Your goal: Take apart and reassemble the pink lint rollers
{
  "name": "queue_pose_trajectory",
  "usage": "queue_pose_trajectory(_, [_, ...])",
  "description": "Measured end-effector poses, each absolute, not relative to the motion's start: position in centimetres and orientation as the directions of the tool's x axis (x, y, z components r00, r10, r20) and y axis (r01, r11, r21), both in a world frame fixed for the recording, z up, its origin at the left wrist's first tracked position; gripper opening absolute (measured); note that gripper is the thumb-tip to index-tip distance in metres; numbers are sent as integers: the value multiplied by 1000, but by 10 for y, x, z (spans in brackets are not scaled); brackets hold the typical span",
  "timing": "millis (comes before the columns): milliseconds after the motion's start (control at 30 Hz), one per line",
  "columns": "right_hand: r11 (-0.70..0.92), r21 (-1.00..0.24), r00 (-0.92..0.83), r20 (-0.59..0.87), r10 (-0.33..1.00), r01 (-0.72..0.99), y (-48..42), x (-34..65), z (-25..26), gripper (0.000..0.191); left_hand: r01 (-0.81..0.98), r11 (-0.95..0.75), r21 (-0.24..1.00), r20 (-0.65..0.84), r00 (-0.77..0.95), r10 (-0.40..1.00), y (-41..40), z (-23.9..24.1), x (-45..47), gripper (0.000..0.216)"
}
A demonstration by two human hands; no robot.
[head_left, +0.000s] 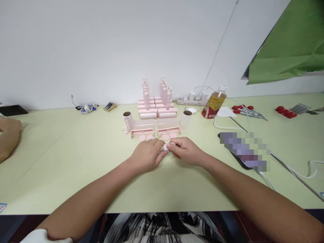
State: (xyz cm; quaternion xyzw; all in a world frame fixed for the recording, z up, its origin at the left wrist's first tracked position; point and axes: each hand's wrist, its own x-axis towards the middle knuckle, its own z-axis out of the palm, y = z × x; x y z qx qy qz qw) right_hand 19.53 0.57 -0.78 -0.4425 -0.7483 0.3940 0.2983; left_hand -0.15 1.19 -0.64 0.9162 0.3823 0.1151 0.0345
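Cap [165, 147] is lying at nine o'clock from the right hand [186, 150] pinching it; I cannot tell what the curled left hand [147, 154] is holding.

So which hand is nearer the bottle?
The right hand: it sits in front and left of the bottle. The left hand is farther left, beyond the right one.

Soft, bright light leaves faint shadows on the table [63, 162]; mosaic blocks obscure the phone [241, 152].
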Motion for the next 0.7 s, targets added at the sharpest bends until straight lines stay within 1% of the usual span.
queue_pose_trajectory(133, [306, -888, -453, 128, 882, 345, 5, 196, -6, 46, 695, -694, 190, 237, 653, 719, 14, -11, -3, 30])
queue_pose_trajectory(233, [298, -899, -461, 127, 878, 320, 5, 196, -5, 47, 665, -692, 280, 312, 619, 721, 15, -15, -2, 29])
queue_pose_trajectory(267, [289, -906, -467, 120, 876, 309, 6, 196, -4, 47, 641, -690, 336, 343, 599, 724, 15, -16, -2, 28])
queue_pose_trajectory(333, [267, -927, -461, 123, 879, 262, 8, 201, -1, 49, 571, -655, 495, 425, 499, 755, 18, -16, -3, 27])
queue_pose_trajectory(367, [258, -938, -435, 136, 890, 233, 10, 205, 1, 49, 524, -625, 579, 463, 419, 781, 20, -14, -5, 28])
queue_pose_trajectory(433, [253, -945, -315, 181, 932, 206, 16, 218, 5, 49, 422, -559, 713, 505, 243, 828, 25, -11, -12, 27])
queue_pose_trajectory(467, [257, -937, -220, 206, 953, 237, 20, 225, 7, 48, 372, -535, 758, 506, 181, 843, 29, -9, -16, 26])
queue_pose_trajectory(500, [258, -914, -120, 232, 965, 313, 24, 233, 8, 46, 326, -518, 791, 497, 150, 855, 32, -9, -19, 24])
queue_pose_trajectory(567, [210, -828, 33, 265, 964, 520, 33, 246, 8, 42, 247, -482, 841, 457, 154, 876, 39, -10, -25, 21])
queue_pose_trajectory(633, [114, -739, 111, 248, 962, 664, 41, 256, 5, 38, 204, -448, 870, 408, 211, 888, 42, -14, -26, 22])
queue_pose_trajectory(700, [42, -645, 133, 220, 966, 763, 48, 262, 0, 34, 226, -457, 860, 394, 276, 877, 43, -18, -24, 22])
